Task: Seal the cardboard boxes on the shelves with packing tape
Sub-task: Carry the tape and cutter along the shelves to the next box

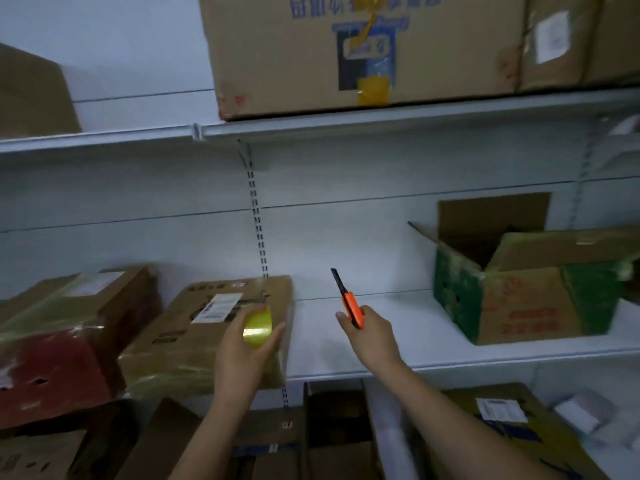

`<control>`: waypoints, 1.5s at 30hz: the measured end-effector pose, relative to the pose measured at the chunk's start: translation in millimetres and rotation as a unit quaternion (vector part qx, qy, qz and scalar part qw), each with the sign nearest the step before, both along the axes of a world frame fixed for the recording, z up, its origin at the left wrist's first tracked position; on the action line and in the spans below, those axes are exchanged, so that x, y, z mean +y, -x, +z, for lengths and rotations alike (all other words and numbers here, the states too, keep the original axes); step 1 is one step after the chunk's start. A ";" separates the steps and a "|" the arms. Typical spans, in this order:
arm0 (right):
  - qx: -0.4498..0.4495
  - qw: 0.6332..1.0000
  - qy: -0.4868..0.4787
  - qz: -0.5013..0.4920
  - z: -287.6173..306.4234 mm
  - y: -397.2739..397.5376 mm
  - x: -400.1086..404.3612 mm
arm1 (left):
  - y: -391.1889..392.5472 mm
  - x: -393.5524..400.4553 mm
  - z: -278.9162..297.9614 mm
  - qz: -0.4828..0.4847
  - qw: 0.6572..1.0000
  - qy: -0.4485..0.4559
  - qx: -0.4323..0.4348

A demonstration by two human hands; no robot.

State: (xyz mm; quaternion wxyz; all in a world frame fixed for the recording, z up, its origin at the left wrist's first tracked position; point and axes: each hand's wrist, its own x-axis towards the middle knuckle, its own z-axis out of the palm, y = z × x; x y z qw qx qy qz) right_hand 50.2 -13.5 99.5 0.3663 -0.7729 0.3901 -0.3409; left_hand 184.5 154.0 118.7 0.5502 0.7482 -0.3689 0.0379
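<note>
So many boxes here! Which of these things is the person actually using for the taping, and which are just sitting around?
Part of the job:
- roll of yellow tape, held in the left hand
- orange utility knife, held in the right hand
- open box, flaps up, on the middle shelf

Just lying about:
- taped box on the shelf above
- white rolls at lower right

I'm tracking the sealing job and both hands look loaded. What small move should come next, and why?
Probably carry the tape in the left hand right toward the open box. Its flaps stand up unsealed, while the boxes by the left hand already look taped, and the right hand already holds the knife for cutting.
</note>
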 end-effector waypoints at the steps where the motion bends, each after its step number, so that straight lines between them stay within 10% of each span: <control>1: -0.004 0.999 0.028 -0.021 7.8 19.4 -8.2 | 10.2 -10.5 3.4 -0.024 0.999 0.011 0.035; 7: -0.008 0.964 0.229 -0.132 57.0 134.9 -66.9 | 71.3 -84.2 16.1 -0.130 0.973 0.076 0.177; 16: 0.215 0.874 0.347 -0.262 106.9 246.0 -185.7 | 114.2 -176.3 22.5 -0.208 0.941 0.055 0.262; 37: 0.031 0.960 0.279 -0.020 69.2 159.3 -91.4 | 80.0 -133.2 23.7 -0.132 0.955 0.078 0.254; 45: -0.016 0.977 0.199 0.068 64.8 134.4 -18.4 | 58.1 -96.5 41.2 -0.016 0.993 0.082 0.088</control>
